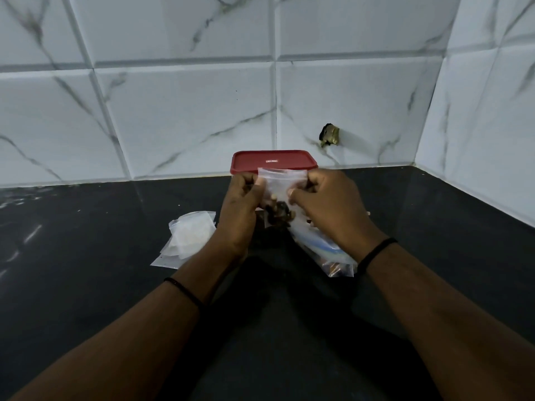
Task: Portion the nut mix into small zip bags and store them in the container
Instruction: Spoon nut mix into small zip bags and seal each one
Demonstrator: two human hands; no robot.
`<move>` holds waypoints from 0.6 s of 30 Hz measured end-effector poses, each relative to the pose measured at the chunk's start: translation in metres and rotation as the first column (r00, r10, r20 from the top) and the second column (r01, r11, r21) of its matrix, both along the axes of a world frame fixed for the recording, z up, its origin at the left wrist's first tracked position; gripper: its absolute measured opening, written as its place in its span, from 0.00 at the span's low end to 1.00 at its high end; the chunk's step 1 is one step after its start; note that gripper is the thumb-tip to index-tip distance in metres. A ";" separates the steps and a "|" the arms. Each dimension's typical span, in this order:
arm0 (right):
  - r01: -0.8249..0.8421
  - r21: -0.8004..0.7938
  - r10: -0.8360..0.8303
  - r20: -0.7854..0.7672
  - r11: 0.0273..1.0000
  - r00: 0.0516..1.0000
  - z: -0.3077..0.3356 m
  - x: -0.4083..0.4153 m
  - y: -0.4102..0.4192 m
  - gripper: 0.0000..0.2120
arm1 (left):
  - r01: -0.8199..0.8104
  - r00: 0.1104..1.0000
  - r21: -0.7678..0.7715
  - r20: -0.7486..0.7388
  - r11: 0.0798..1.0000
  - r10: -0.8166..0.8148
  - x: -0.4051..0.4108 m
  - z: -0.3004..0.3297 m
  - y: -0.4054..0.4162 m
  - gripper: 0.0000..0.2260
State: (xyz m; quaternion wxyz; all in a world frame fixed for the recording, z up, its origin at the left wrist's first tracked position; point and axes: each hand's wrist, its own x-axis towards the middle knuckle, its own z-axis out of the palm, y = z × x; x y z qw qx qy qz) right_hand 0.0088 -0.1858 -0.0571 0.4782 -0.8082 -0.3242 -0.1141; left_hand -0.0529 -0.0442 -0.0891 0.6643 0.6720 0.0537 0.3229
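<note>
While both hands are up over the middle of the counter, they hold one small zip bag between them. The left hand has its fingers curled and pinches the left side of the bag near the top. The right hand does the same on the right side, with its thumb pressed on the front of the bag. The bag is clear and stands upright in the air, and a little clump of dark nuts sits at its bottom. Each wrist has a thin black band on it.

Just behind the hands, near the back edge of the counter by the wall, is the container with its red lid on top. The lid looks shut. Under the right hand, a bigger clear bag lies flat on the counter, with something blue and something brown inside; I cannot tell what they are. To the left of the left hand lies a small pile of empty zip bags. The counter is black, and the wall behind it has white tiles with grey lines.
</note>
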 end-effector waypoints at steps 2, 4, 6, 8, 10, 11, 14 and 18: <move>-0.049 0.132 0.080 -0.244 0.990 0.967 0.004 0.003 -0.004 0.04 | -0.039 0.998 0.067 0.058 0.997 0.035 -0.002 0.001 0.002 0.03; -0.110 0.181 0.176 -0.400 0.977 0.899 0.005 0.004 -0.006 0.05 | -0.098 0.988 0.134 0.135 0.986 0.080 -0.005 0.000 0.005 0.03; -0.155 0.123 0.189 -0.355 0.980 0.915 0.003 0.006 -0.006 0.04 | -0.204 0.966 0.280 0.215 0.938 0.146 -0.009 0.002 0.005 0.06; -0.154 0.093 0.174 -0.269 0.984 0.947 0.002 0.008 -0.006 0.05 | -0.268 0.951 0.374 0.252 0.888 0.181 -0.010 0.005 0.003 0.09; -0.161 0.114 0.187 -0.270 0.980 0.945 0.001 0.010 -0.006 0.06 | -0.287 0.948 0.379 0.243 0.879 0.205 -0.009 0.004 0.004 0.10; -0.177 0.133 0.208 -0.274 0.975 0.939 0.001 0.010 -0.006 0.06 | -0.285 0.951 0.372 0.227 0.883 0.212 -0.008 0.004 0.005 0.09; -0.208 0.209 0.259 -0.256 0.956 0.931 0.001 0.010 -0.006 0.06 | -0.238 0.964 0.322 0.196 0.916 0.181 -0.008 0.003 0.008 0.04; -0.201 0.214 0.255 -0.262 0.956 0.931 0.003 0.010 -0.008 0.05 | -0.200 0.974 0.204 0.144 0.958 0.173 -0.007 0.004 0.004 0.06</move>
